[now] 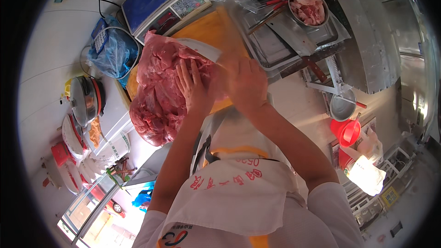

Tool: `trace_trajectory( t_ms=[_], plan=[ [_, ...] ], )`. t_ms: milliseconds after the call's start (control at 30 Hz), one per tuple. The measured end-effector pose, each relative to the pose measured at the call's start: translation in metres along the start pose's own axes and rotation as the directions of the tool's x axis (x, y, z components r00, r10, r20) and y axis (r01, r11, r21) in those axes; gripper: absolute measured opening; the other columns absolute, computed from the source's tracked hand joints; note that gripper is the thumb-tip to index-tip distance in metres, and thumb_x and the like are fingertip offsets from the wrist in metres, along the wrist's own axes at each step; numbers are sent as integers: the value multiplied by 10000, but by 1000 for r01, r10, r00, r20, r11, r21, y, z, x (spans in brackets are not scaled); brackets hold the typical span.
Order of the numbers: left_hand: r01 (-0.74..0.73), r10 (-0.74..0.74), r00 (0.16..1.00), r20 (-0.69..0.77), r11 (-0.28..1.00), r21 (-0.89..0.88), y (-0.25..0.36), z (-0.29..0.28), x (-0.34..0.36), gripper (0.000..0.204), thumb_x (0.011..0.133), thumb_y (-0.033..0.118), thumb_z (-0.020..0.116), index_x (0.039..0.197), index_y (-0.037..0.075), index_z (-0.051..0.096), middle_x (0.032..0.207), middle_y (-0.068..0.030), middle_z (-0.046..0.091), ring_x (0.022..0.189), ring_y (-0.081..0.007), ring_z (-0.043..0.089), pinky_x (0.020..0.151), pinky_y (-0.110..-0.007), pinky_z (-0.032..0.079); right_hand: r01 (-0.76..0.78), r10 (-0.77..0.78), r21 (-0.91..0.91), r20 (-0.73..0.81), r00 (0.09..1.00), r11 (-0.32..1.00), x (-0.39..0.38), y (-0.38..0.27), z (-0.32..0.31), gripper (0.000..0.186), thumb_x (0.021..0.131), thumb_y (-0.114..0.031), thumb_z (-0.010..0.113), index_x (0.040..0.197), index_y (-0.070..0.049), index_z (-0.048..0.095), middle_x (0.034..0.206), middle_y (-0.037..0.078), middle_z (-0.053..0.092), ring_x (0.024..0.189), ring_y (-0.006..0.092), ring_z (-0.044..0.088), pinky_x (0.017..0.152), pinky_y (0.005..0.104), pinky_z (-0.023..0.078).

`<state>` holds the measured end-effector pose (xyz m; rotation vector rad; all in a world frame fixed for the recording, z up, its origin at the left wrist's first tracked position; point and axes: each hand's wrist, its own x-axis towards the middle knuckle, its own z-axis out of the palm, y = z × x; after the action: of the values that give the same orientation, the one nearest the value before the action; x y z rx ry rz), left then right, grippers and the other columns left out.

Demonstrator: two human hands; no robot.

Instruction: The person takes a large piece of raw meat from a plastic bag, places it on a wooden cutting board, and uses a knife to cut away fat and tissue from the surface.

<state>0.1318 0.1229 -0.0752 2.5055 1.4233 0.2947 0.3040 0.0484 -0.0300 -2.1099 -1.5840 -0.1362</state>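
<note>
A big slab of raw meat (158,80) lies on the yellow cutting board (200,27) before me. My left hand (195,89) rests flat on its right side, fingers stretched over the surface. Just to the right, my right hand (248,82) is closed around the handle of a knife, partly smeared by motion. The knife's broad pale blade (202,49) points up and left, over the meat's upper right edge. The handle itself is hidden by my fingers.
Behind the board stands a scale (158,0) with a blue platform. At right, a metal tray (275,64) bears a wide-bladed cleaver (294,39), beside a metal bowl of meat pieces (308,10). Left are a blue plastic bag (112,59) and a lidded pot (85,101).
</note>
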Motion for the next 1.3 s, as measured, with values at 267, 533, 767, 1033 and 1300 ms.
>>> trace_trajectory(
  t_ms=[267, 533, 767, 1033, 1300],
  plan=[
    [-23, 25, 999, -48, 999, 39, 3, 15, -2, 858, 911, 401, 751, 1645, 125, 403, 1744, -218, 210, 1601, -486, 185, 1303, -639, 139, -28, 13, 90, 163, 987, 996, 14, -7, -3, 364, 952, -209, 648, 1261, -22, 602, 1082, 156, 650, 943, 334, 661, 752, 453, 539],
    [-224, 235, 970, 68, 965, -138, 52, 45, 3, 571, 866, 165, 728, 1383, -49, 611, 1601, -223, 475, 1588, -415, 321, 1327, -570, 193, -174, 174, 139, 19, 985, 975, 0, 8, -34, 352, 1048, -266, 674, 1273, -2, 616, 1115, 202, 692, 1013, 419, 690, 824, 509, 566],
    [-151, 141, 988, -57, 948, -281, 40, 4, -45, 623, 849, 79, 691, 1442, -59, 553, 1637, -264, 391, 1575, -483, 283, 1298, -629, 225, -355, 335, 327, 119, 935, 876, -16, -7, -54, 392, 1063, -260, 691, 1295, 47, 616, 1105, 212, 707, 949, 368, 712, 795, 442, 563],
    [95, -109, 994, -15, 918, -385, 12, -20, -72, 768, 867, 27, 673, 1578, -64, 399, 1719, -317, 155, 1510, -591, 274, 1235, -630, 317, -530, 455, 405, 272, 848, 745, -39, -38, -46, 346, 1060, -256, 695, 1239, 32, 626, 999, 185, 692, 841, 304, 686, 758, 409, 551],
    [-206, 134, 960, -245, 933, -295, -26, -23, -11, 544, 836, 112, 703, 1355, -11, 598, 1315, -179, 592, 1255, -430, 512, 1005, -503, 461, -664, 607, 377, 274, 746, 646, -56, -42, -50, 346, 1052, -295, 700, 1188, 21, 661, 968, 146, 699, 859, 239, 664, 809, 370, 532]
  ],
)
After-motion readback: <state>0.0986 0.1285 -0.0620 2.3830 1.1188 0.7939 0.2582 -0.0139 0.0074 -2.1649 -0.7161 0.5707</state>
